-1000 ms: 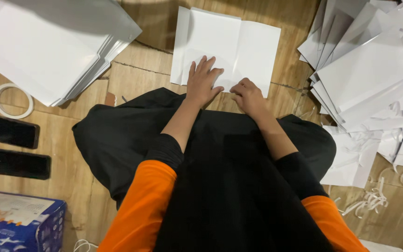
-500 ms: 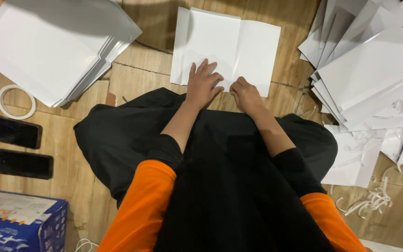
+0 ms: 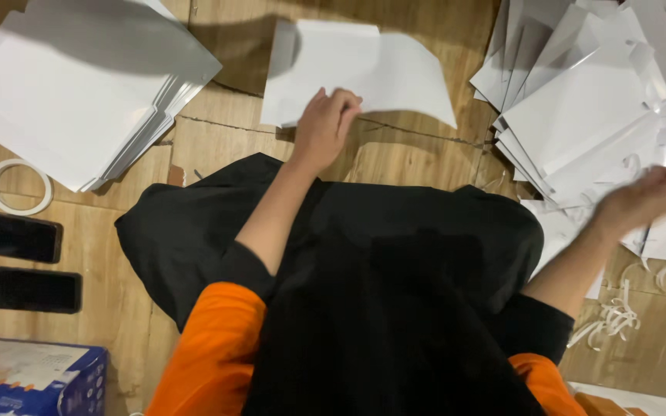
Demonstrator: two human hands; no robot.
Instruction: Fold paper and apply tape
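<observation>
The left hand point(image 3: 327, 123) was curled, its fingers pinching the near edge of a smooth white sheet point(image 3: 364, 69) that lay on the wooden floor point(image 3: 395, 154) straight ahead, its right side lifted and curling, thin and flat like card paper. The right hand point(image 3: 641, 202) was blurred over the loose heap point(image 3: 587, 108) of white folded sheets at the right, and I could not tell whether it was spread or closed. A neater stack point(image 3: 71, 85) sat at the left beside a tape ring point(image 3: 18, 186) and two dark phones point(image 3: 9, 235).
</observation>
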